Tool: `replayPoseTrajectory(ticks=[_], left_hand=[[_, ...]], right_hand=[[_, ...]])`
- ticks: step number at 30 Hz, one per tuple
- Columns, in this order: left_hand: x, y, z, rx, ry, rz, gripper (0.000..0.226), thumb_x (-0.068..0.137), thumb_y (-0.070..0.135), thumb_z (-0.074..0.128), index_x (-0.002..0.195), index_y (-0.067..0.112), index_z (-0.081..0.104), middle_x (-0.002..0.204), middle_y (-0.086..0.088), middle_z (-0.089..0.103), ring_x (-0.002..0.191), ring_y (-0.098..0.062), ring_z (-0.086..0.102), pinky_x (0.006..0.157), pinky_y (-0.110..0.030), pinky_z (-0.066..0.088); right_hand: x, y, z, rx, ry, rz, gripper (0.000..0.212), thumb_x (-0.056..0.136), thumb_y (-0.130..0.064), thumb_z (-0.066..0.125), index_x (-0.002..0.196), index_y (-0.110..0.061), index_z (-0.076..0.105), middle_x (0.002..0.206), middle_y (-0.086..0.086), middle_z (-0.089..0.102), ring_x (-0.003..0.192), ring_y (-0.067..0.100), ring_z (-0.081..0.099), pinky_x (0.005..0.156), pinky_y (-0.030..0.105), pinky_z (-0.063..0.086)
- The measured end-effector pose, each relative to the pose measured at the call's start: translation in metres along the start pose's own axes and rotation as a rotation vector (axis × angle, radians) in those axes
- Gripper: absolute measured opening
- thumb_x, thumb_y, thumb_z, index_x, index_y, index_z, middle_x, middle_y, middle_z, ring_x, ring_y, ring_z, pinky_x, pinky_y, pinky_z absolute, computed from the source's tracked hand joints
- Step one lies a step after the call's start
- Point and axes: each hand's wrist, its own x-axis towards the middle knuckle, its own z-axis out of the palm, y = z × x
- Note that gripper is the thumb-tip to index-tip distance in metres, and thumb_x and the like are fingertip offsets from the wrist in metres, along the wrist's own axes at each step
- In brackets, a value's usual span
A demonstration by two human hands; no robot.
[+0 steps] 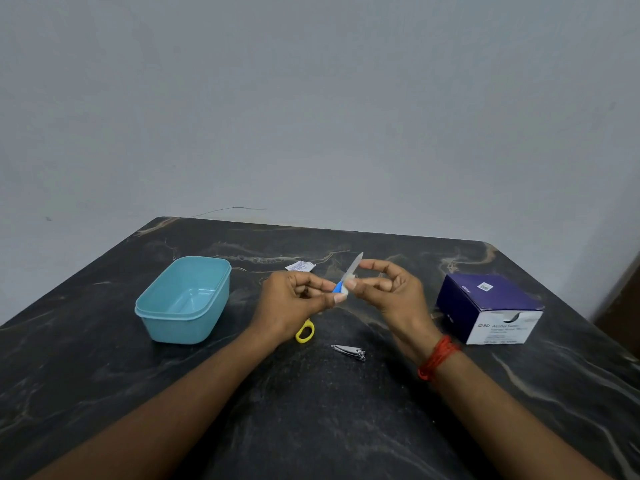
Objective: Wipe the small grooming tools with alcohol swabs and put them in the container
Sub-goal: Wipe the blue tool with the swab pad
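On the dark marbled table (346, 427) before a grey wall, the left hand (294, 299) pinches the blue handle of the nail file (353, 266). The right hand (391, 289) pinches what appears to be a swab (346, 285) around the blade's base, so the wiping step is judged in hand. The next move calls for carrying the file to the container (180, 329), left of the left hand; the nail clipper (349, 351) lies nearer than both hands, unwiped.
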Motion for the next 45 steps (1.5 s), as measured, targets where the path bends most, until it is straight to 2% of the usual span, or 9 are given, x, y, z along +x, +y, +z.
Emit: replayPoseTrajectory(ticks=[3, 11, 19, 23, 26, 29, 34, 38, 45], left_hand=[[0.000, -0.001, -0.001, 0.007, 0.004, -0.005, 0.014, 0.071, 0.020, 0.088, 0.082, 0.019, 0.079, 0.072, -0.005, 0.076, 0.067, -0.016, 0.072, 0.072, -0.033, 0.061], [0.002, -0.006, 0.002, 0.075, -0.028, 0.021, 0.019, 0.068, 0.025, 0.090, 0.083, 0.020, 0.080, 0.070, -0.003, 0.075, 0.072, -0.023, 0.073, 0.074, -0.036, 0.060], [0.001, -0.003, 0.002, 0.026, -0.007, 0.005, 0.019, 0.068, 0.021, 0.089, 0.083, 0.017, 0.079, 0.072, -0.004, 0.076, 0.068, -0.014, 0.072, 0.072, -0.030, 0.060], [0.001, -0.001, 0.001, -0.013, -0.003, -0.005, 0.016, 0.071, 0.017, 0.088, 0.084, 0.015, 0.078, 0.073, -0.003, 0.077, 0.069, -0.013, 0.073, 0.068, -0.024, 0.059], [0.001, -0.002, 0.000, -0.001, -0.011, -0.001, 0.017, 0.073, 0.017, 0.086, 0.087, 0.012, 0.078, 0.076, -0.004, 0.077, 0.072, -0.017, 0.074, 0.070, -0.027, 0.061], [0.001, 0.000, 0.000, -0.102, -0.072, -0.044, 0.018, 0.082, 0.012, 0.078, 0.096, 0.002, 0.074, 0.085, -0.009, 0.078, 0.075, -0.021, 0.075, 0.065, -0.028, 0.060], [-0.001, 0.004, -0.001, -0.269, -0.170, -0.125, 0.021, 0.090, 0.010, 0.069, 0.105, -0.005, 0.068, 0.094, -0.016, 0.077, 0.078, -0.025, 0.075, 0.069, -0.027, 0.061], [-0.001, 0.004, -0.002, -0.284, -0.098, -0.123, 0.024, 0.079, 0.005, 0.078, 0.098, -0.007, 0.068, 0.087, -0.022, 0.075, 0.071, -0.022, 0.074, 0.066, -0.025, 0.060], [-0.001, 0.004, 0.001, -0.235, -0.005, -0.107, 0.026, 0.074, 0.005, 0.083, 0.097, 0.000, 0.072, 0.079, -0.018, 0.075, 0.069, -0.023, 0.074, 0.065, -0.027, 0.062]], right_hand=[[-0.001, 0.003, 0.002, 0.015, -0.022, 0.005, 0.041, 0.075, -0.005, 0.081, 0.113, -0.008, 0.065, 0.085, 0.016, 0.077, 0.084, 0.026, 0.075, 0.077, 0.031, 0.058], [0.004, -0.013, -0.010, 0.024, 0.085, -0.056, 0.049, 0.070, -0.018, 0.082, 0.115, -0.011, 0.065, 0.086, 0.008, 0.078, 0.084, 0.014, 0.074, 0.073, 0.020, 0.053], [0.002, -0.012, -0.007, 0.009, 0.057, -0.041, 0.040, 0.077, -0.009, 0.080, 0.114, -0.011, 0.066, 0.084, 0.006, 0.078, 0.076, 0.007, 0.073, 0.064, 0.012, 0.051], [-0.001, 0.000, 0.002, 0.016, 0.002, 0.004, 0.038, 0.076, -0.004, 0.080, 0.111, -0.008, 0.066, 0.084, 0.013, 0.077, 0.076, 0.017, 0.075, 0.066, 0.020, 0.054], [-0.002, 0.005, 0.005, 0.027, -0.018, 0.018, 0.039, 0.076, -0.003, 0.080, 0.112, -0.005, 0.064, 0.085, 0.015, 0.077, 0.080, 0.023, 0.075, 0.069, 0.025, 0.056], [-0.001, 0.002, 0.003, 0.028, -0.014, -0.002, 0.037, 0.078, -0.002, 0.078, 0.112, -0.007, 0.065, 0.083, 0.011, 0.078, 0.076, 0.016, 0.074, 0.066, 0.020, 0.054], [0.000, -0.004, 0.000, 0.016, -0.016, -0.015, 0.037, 0.080, -0.001, 0.076, 0.115, -0.007, 0.065, 0.077, 0.002, 0.077, 0.073, 0.004, 0.072, 0.059, 0.010, 0.049], [0.001, -0.005, -0.001, 0.024, 0.003, -0.019, 0.040, 0.080, -0.002, 0.077, 0.118, -0.004, 0.065, 0.076, 0.003, 0.077, 0.070, 0.004, 0.071, 0.060, 0.011, 0.049], [0.000, -0.006, 0.000, 0.017, 0.000, -0.020, 0.040, 0.080, -0.004, 0.077, 0.119, -0.006, 0.065, 0.078, 0.004, 0.078, 0.069, 0.005, 0.071, 0.061, 0.012, 0.050]])
